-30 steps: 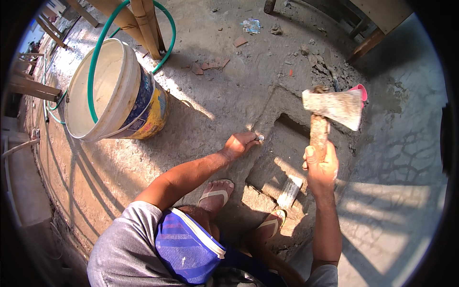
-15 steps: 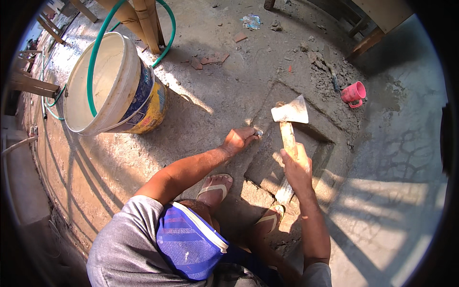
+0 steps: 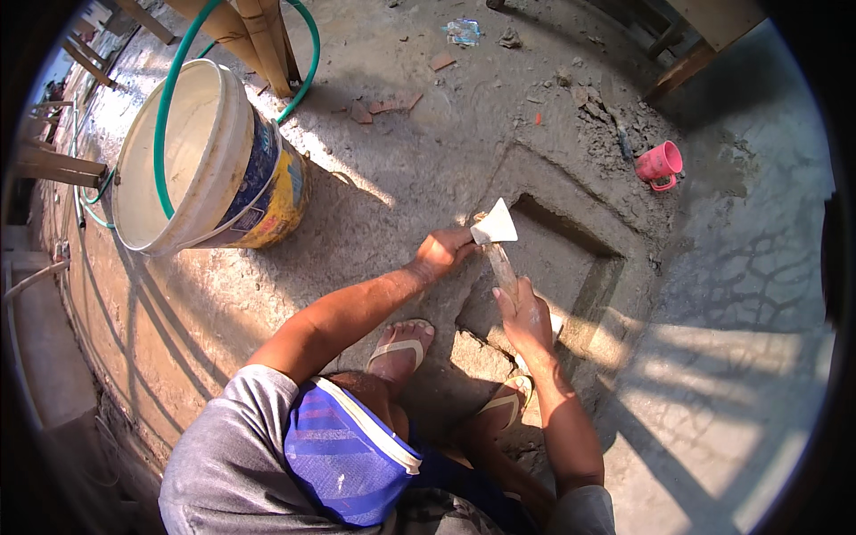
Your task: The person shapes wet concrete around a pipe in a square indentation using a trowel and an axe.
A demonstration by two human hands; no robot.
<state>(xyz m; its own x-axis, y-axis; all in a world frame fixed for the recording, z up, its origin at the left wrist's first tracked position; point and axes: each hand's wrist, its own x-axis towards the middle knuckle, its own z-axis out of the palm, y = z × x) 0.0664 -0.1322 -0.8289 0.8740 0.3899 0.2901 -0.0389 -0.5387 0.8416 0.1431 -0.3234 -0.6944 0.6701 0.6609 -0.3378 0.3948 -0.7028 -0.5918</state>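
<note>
My right hand [image 3: 524, 316] is wrapped round the wooden handle of a hatchet [image 3: 496, 225], whose pale metal head is over the fingertips of my left hand [image 3: 441, 252]. The fingers of my left hand are closed in a pinch. What they hold is hidden now by the hatchet head; a small silvery end showed there earlier. Both hands are above the left edge of a rectangular recess [image 3: 571, 230] cut into the grey cement floor. A broken, rough lump of cement [image 3: 481, 355] lies at its near corner, beside my sandalled feet.
On the left stands a large bucket [image 3: 147, 160] of cloudy water with a green hose [image 3: 165, 116] running into it. A pink mug [image 3: 660, 162] and a heap of rubble [image 3: 606, 120] lie at the far right. Bamboo posts [image 3: 260, 45] rise behind the bucket.
The hatchet has swung down and left, from above the recess to the fingertips of my left hand. My left hand has stayed nearly in place.
</note>
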